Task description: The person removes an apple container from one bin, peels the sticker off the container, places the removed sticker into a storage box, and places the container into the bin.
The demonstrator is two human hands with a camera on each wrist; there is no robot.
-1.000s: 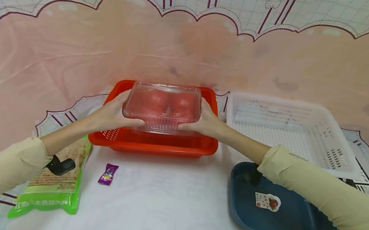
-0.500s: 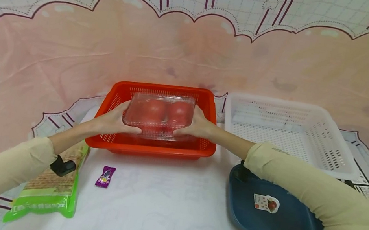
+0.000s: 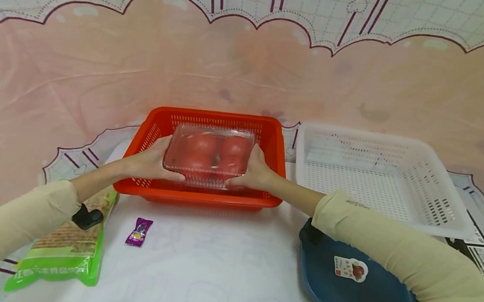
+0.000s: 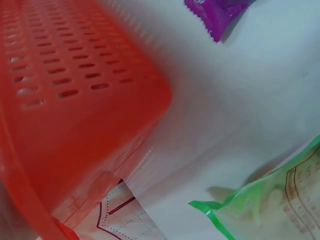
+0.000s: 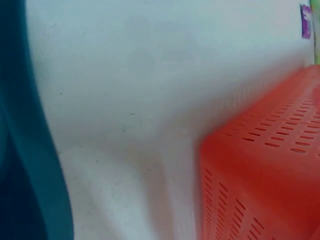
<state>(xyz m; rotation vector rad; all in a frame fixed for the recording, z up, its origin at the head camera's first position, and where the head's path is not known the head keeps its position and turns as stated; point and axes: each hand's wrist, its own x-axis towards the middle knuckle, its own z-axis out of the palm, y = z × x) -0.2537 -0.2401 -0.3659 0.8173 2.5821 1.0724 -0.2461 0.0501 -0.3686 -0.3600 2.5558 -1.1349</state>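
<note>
A clear plastic clamshell box [image 3: 205, 179] with several red round fruits, which look like tomatoes [image 3: 202, 144], is within the red basket [image 3: 197, 198] in the head view. My left hand [image 3: 150, 161] grips its left side, thumb along the front. On its right side my right hand [image 3: 259, 171] holds it the same way. Both wrist views look past the hands: the left one shows the basket's perforated wall [image 4: 75, 90], the right one another corner of the red basket [image 5: 260, 165]. Neither wrist view shows the fingers.
A white basket [image 3: 359, 184] stands right of the red one. In front of it lies a blue tray [image 3: 361, 294] with a fruit sticker, partly under my right sleeve. A purple wrapped candy [image 3: 138, 232] and a green-edged bag [image 3: 60, 265] lie at the front left.
The clamshell box has come down and slightly toward me, from above the red basket's back rim into the basket. Both hands have moved with it, still gripping its sides.
</note>
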